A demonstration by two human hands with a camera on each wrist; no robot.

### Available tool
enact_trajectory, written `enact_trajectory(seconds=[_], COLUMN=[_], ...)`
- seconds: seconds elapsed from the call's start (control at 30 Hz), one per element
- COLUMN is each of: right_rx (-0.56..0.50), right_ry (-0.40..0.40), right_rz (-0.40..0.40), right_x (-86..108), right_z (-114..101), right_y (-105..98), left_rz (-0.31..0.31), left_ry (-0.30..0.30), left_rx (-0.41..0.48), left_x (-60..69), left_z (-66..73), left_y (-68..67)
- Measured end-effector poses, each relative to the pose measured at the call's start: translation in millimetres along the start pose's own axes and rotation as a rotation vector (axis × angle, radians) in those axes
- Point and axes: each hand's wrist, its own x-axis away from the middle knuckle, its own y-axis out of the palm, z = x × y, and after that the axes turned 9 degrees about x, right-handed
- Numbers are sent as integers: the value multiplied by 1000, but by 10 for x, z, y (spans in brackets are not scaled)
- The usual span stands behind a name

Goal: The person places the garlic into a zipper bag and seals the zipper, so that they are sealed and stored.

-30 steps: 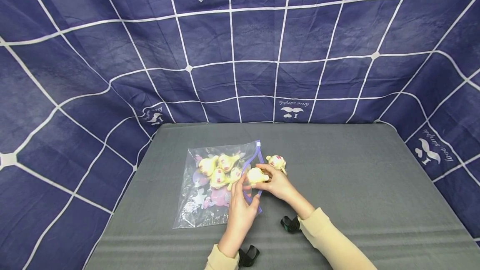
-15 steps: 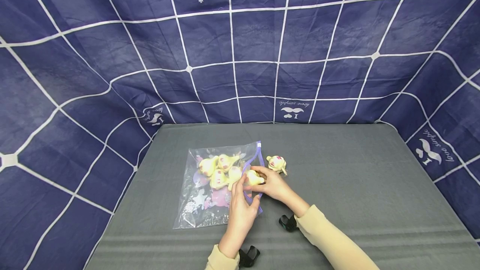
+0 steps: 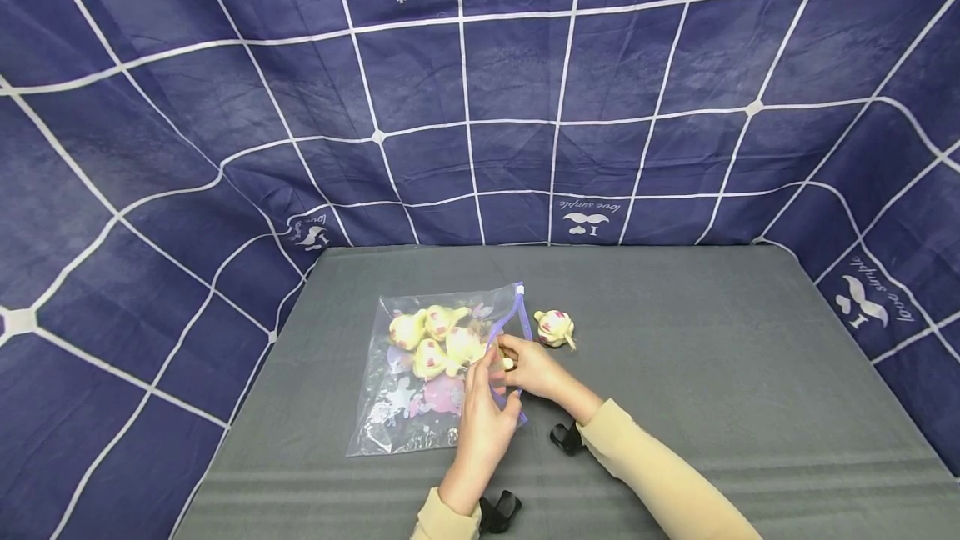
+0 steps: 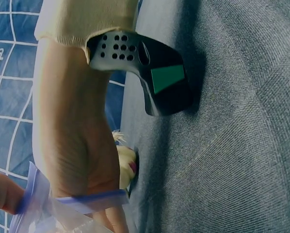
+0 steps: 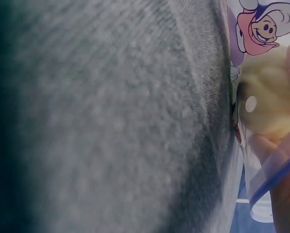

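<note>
A clear zip bag (image 3: pixel 378 432) with a purple slider edge and printed cartoon figures lies flat, holding several round pale yellow things (image 3: pixel 406 331) with pink patches and stubby ends. My left hand (image 3: pixel 483 419) grips the bag at its mouth; in the left wrist view a fingertip (image 4: pixel 4 193) presses the purple strip (image 4: pixel 94 200). Through that mouth reaches my right hand (image 3: pixel 536 369), its fingers around another pale yellow thing (image 5: pixel 268 99), mostly hidden in the head view except its stubby end. One more pale yellow thing (image 3: pixel 555 327) lies on the table beyond my right hand.
The table wears a grey cloth (image 3: pixel 712 373). A blue curtain (image 3: pixel 517 82) with white lines hangs behind it and along both sides. Black wrist mounts (image 3: pixel 500 512) sit under both forearms, close to the cloth.
My right hand has moved left into the bag's mouth with the pale yellow thing. Those inside have shifted slightly left. The left hand has stayed nearly still.
</note>
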Motion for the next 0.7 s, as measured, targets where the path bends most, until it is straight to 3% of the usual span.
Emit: enact_trajectory(seconds=[0.33, 0.57, 0.7], right_rx=[147, 65, 82], right_ry=[-79, -68, -103], right_rz=[-24, -124, -147], right_x=[-143, -231, -261], right_z=[-10, -13, 0], right_y=[9, -12, 4], left_rz=[34, 24, 36], left_ry=[66, 49, 56], left_rx=[-18, -13, -19], left_x=[-10, -2, 2], left_z=[-31, -18, -16], left_y=[15, 0, -5])
